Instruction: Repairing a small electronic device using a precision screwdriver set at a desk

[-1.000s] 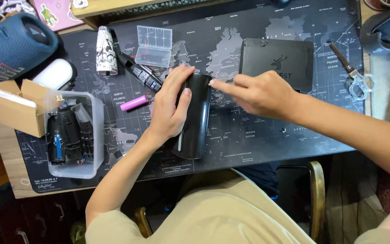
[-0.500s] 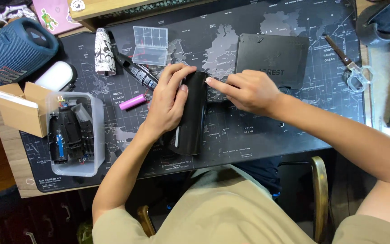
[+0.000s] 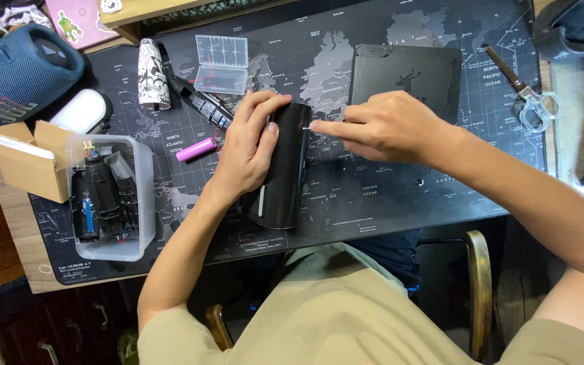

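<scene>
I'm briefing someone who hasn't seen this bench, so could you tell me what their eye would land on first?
At the centre of the map-printed desk mat, the left hand wraps a long black cylinder while the right hand presses a fingertip to its side. At far left sit a blue portable speaker and a clear plastic tub of black parts. A small pink cylindrical cell lies just left of the hands.

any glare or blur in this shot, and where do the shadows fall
Head view: sharp overall, no motion blur on either hand; soft even light; a glare streak on the black cylinder under the left hand; the right hand casts a faint shadow on the map desk mat.
</scene>
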